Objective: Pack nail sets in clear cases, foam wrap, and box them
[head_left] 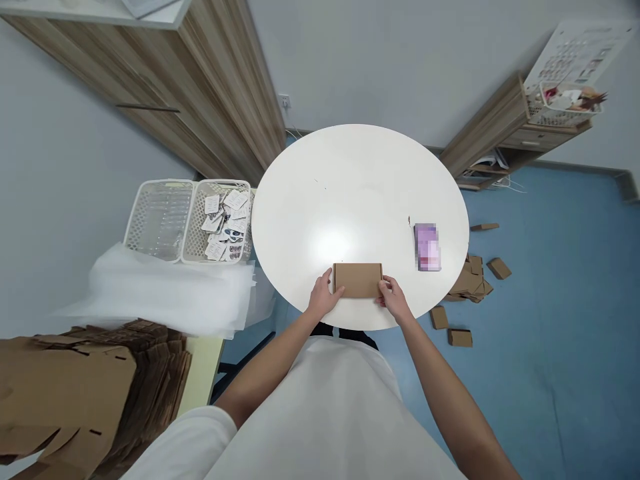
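A small brown cardboard box, its lid closed, is at the near edge of the white oval table. My left hand holds the box's left end, the thumb on its near corner and the fingers along the side. At the right end, my right hand grips the box between thumb and fingers; some of those fingers are hidden. A pixelated purple and pink item lies on the table to the right of the box.
Left of the table stand a white basket of carded items and one of clear tubes. White foam sheets and stacked flat cardboard lie nearer. Several small boxes are on the blue floor, right.
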`<state>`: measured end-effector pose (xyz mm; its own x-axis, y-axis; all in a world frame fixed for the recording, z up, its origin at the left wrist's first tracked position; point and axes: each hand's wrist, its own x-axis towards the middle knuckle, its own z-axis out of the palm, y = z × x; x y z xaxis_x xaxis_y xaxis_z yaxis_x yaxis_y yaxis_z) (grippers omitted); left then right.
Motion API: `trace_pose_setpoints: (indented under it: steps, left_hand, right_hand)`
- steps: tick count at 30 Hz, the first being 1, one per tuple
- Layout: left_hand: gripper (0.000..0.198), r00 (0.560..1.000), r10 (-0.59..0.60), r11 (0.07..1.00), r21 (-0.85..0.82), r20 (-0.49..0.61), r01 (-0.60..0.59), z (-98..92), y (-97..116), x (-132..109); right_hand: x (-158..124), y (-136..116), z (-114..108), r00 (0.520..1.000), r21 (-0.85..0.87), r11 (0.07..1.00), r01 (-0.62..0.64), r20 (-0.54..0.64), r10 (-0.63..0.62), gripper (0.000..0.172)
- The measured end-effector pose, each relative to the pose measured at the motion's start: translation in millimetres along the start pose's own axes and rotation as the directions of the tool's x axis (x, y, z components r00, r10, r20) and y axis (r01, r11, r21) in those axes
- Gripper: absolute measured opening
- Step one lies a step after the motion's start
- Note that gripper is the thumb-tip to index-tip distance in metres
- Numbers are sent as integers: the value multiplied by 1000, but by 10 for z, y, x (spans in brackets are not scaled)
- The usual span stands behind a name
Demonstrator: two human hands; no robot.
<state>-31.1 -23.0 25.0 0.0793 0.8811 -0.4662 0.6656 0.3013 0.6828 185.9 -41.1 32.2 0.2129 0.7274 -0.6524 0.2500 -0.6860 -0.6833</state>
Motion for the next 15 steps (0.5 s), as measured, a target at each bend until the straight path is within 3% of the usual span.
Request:
trace_pose_setpoints:
  steps: [4, 8, 12, 15]
  left_hand:
    - [63, 997, 65, 998, 10, 51, -66, -19, -20, 35]
    - [63, 990, 100, 992, 69, 103, -107, -32, -27, 45]
    - [62, 992, 86, 987, 128, 90, -97, 0, 2, 40]
    - [61, 994, 96, 987, 124, 52, -101, 19, 22, 25]
  right_hand:
    - [-43, 69, 143, 997, -54, 997, 59, -44, -62, 50]
    - [-139, 116, 152, 992, -191, 976, 100, -51, -112, 54]
    - [-178, 132, 84, 994, -306, 947, 98, -11, -106, 52]
    - [-176, 148, 74, 981, -345, 926, 155, -54, -184, 50]
